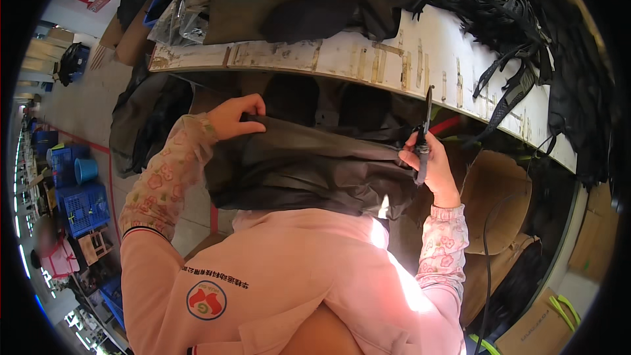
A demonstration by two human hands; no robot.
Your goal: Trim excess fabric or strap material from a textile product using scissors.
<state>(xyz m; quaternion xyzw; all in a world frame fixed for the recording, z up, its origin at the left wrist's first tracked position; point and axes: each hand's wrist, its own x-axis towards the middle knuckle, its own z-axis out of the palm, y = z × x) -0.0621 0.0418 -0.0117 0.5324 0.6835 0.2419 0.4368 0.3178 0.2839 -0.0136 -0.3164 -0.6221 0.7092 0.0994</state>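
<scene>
A large piece of dark olive-black fabric (296,164) is draped across my lap, its upper edge stretched between my two hands. My left hand (238,117) pinches that edge at the left, thumb and fingers closed on it. At the other end, my right hand (435,165) is wrapped round a pair of black-handled scissors (422,151), whose slim blades point up towards the table edge. The thumb and fingertips of this hand also meet the fabric's right end; whether they grip it is hard to make out.
Ahead runs a white worktable (335,59) marked with tape strips. On it lie dark fabric pieces (322,10) and a heap of black straps (486,23). Cardboard boxes (497,197) stand to the right below it, near a hanging cable (486,250). Blue crates (82,207) are at the left.
</scene>
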